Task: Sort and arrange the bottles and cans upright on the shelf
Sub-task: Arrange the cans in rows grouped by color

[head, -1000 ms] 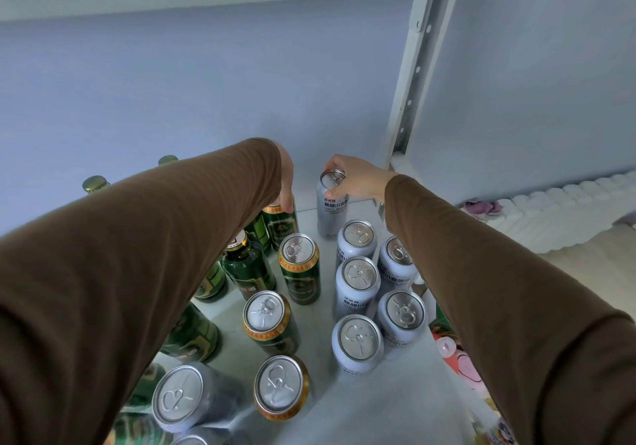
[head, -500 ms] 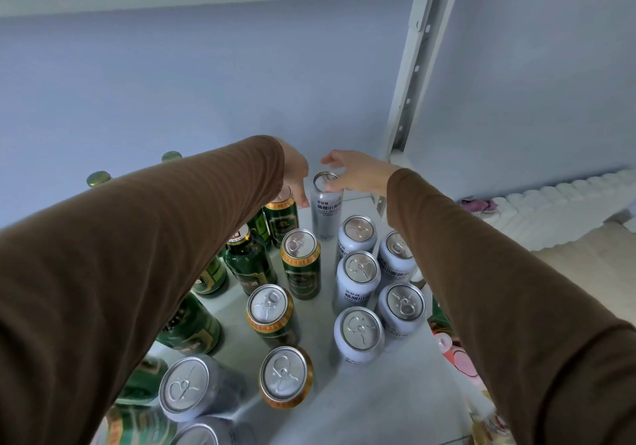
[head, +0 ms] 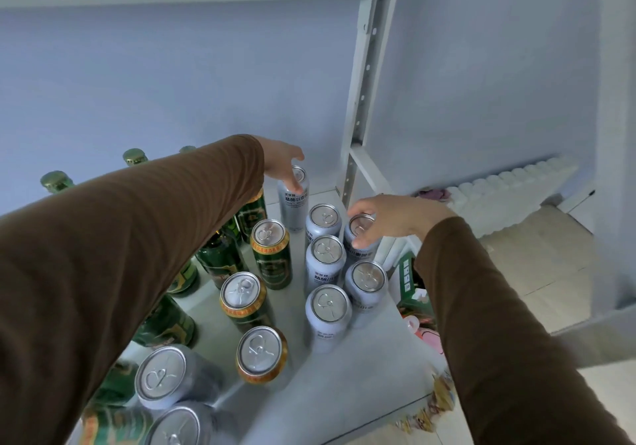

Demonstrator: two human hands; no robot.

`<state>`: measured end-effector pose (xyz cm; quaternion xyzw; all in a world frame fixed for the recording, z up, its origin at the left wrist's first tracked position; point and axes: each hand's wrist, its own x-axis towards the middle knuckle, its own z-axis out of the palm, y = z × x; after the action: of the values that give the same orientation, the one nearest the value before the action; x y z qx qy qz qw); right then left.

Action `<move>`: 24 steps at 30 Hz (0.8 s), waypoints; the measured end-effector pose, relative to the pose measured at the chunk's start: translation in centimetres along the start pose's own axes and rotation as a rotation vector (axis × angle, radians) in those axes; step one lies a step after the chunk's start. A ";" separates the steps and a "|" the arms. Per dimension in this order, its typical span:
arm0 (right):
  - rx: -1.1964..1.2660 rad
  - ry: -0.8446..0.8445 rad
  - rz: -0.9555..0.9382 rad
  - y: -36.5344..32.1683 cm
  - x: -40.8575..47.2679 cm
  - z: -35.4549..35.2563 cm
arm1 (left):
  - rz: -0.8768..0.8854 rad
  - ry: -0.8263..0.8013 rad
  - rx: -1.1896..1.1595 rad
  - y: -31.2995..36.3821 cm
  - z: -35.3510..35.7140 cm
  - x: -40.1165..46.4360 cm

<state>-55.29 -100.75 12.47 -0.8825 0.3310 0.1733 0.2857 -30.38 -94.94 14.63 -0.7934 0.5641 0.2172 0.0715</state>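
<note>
On the white shelf (head: 347,396) stand silver cans, gold-rimmed green cans (head: 272,259) and green bottles (head: 220,259). My left hand (head: 280,166) reaches to the back and holds the top of the rearmost silver can (head: 294,209), thumb behind and fingers in front. That can stands upright near the back wall. My right hand (head: 392,219) grips the rim of another silver can (head: 359,230) at the far right of a two-row cluster of silver cans (head: 327,259). My left sleeve hides most of the bottles.
A white shelf post (head: 364,100) rises just behind my right hand. Two more silver cans (head: 161,374) stand at the front left beside green ones. Bottle caps (head: 56,179) show at far left. Colourful packages (head: 413,279) lie below the shelf's right edge.
My right hand let go of the rearmost silver can and moved right and nearer onto the far-right can. My left hand left the green can and took the rearmost silver can.
</note>
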 end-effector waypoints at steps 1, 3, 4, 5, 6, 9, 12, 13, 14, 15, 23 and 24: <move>0.002 0.012 0.002 0.2 0.0 0.4 | 0.004 0.006 0.010 0.0 0.2 0.0; 0.011 0.041 -0.008 0.4 0.1 0.8 | 0.009 0.016 0.025 0.1 0.6 0.0; 0.006 0.056 -0.021 0.4 0.1 0.9 | 0.010 0.018 0.026 0.1 0.8 -0.1; 0.000 0.070 -0.032 0.5 0.2 1.0 | 0.010 0.016 0.022 0.0 0.9 0.0; -0.009 0.082 -0.042 0.5 0.3 1.0 | 0.010 0.017 0.019 0.0 1.0 0.0; -0.034 0.116 -0.054 0.6 1.0 0.7 | 0.013 0.024 0.013 0.0 1.2 0.2; -0.090 0.147 -0.059 0.6 2.2 0.0 | 0.017 0.039 0.005 0.0 1.4 0.3; -0.112 0.164 -0.062 0.5 2.7 -0.4 | 0.018 0.042 0.005 0.0 1.4 0.4; -0.132 0.185 -0.068 0.2 3.3 -0.8 | 0.018 0.046 0.007 0.0 1.4 0.5; -0.148 0.207 -0.073 0.0 4.0 -1.2 | 0.018 0.047 0.010 0.0 1.5 0.7; -0.144 0.227 -0.113 -1.8 10.2 -4.4 | 0.036 0.033 0.033 0.1 1.4 2.0; -0.159 0.212 -0.115 -1.8 10.8 -4.5 | 0.045 0.033 0.041 0.1 1.3 2.1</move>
<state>-45.73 -107.66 11.34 -0.9332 0.2935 0.0881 0.1877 -30.28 -96.37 12.62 -0.7823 0.5874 0.1939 0.0736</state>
